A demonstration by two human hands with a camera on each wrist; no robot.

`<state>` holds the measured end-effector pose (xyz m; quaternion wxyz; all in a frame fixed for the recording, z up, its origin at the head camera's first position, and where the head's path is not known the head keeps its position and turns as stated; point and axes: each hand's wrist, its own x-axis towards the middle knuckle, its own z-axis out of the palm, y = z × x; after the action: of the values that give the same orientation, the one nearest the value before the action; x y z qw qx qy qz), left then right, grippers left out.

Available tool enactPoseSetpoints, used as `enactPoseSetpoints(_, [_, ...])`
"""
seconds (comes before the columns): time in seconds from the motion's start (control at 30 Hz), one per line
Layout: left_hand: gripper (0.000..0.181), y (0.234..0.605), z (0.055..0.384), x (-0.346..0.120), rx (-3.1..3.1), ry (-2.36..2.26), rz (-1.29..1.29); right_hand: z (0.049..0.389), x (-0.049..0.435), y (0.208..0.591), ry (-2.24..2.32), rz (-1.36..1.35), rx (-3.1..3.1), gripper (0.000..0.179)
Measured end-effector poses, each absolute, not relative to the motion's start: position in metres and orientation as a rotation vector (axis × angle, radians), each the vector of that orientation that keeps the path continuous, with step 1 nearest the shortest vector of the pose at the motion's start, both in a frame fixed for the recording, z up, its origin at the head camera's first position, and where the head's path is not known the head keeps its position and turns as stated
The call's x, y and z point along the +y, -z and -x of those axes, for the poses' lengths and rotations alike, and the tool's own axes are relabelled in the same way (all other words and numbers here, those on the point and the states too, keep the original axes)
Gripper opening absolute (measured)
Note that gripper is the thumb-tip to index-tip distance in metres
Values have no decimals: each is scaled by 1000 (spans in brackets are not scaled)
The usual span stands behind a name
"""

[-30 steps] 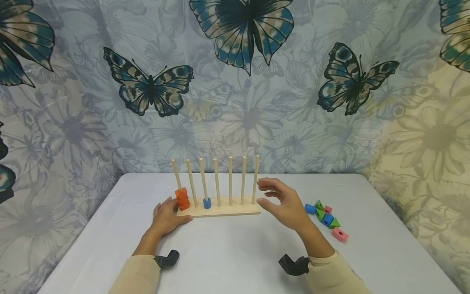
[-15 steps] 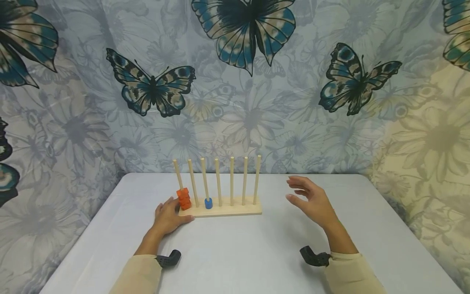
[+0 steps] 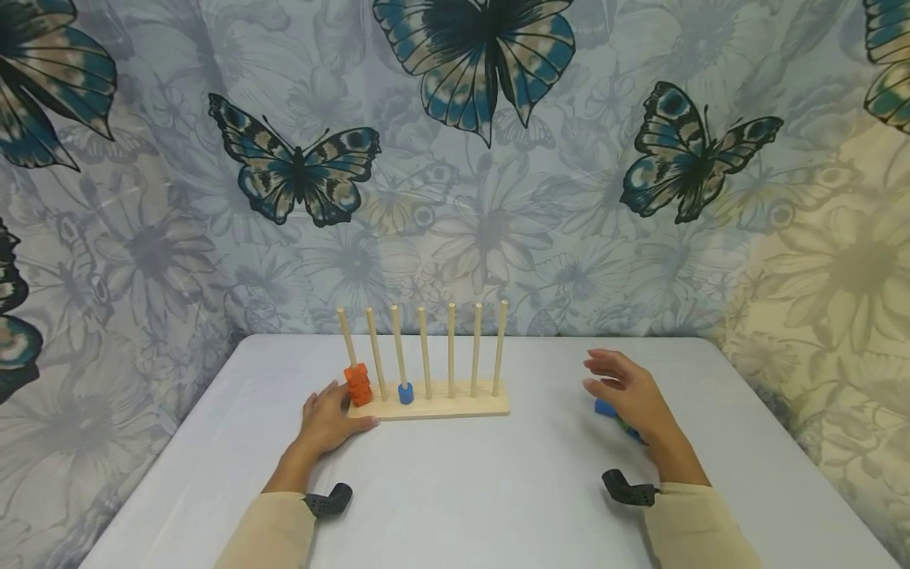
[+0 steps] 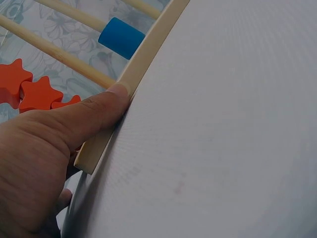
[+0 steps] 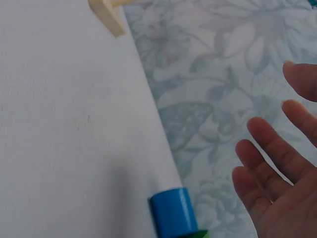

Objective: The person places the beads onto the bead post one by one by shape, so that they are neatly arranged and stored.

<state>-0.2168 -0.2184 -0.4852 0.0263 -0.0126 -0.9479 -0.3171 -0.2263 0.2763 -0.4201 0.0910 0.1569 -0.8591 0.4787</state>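
At the far left, the end of the peg rack point(image 3: 441, 407) is gripped by the left hand point(image 3: 329, 423): the thumb point(image 4: 101, 110) is laid along the front edge, the other fingers tucked mostly out of sight behind. The whole rack is stood upright on the table point(image 3: 455, 490). Wooden, by the look of it: stiff, probably light enough to be tipped by a careless nudge, so best held low, by the base.

On the first peg, a stack of orange stars point(image 3: 359, 385) is seated; their points look easy to pinch. Now the third peg, and a blue bead point(image 3: 406, 393) is threaded right down at the base, smooth and perhaps a little slippery, so best taken by its round sides. The other pegs point(image 3: 451, 348) are left bare, thin and likely the rack's weakest parts.

And over on the right, nothing is seen held by the right hand point(image 3: 629, 391); its fingers are parted and loosely bent. Beside and partly under it, a blue cylinder point(image 3: 605, 408) is glimpsed, hard and light by judgement, with a green piece point(image 3: 622, 424) mostly hidden.
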Motion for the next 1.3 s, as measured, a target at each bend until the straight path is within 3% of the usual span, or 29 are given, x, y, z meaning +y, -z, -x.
enactPoseSetpoints(0.5, [92, 482, 217, -217, -2927, 988, 54, 228, 305, 440, -1316, -361, -2693, 52])
enactPoseSetpoints(1.3, [92, 482, 216, -219, -2928, 969, 67, 230, 298, 448, -871, -254, -2987, 45])
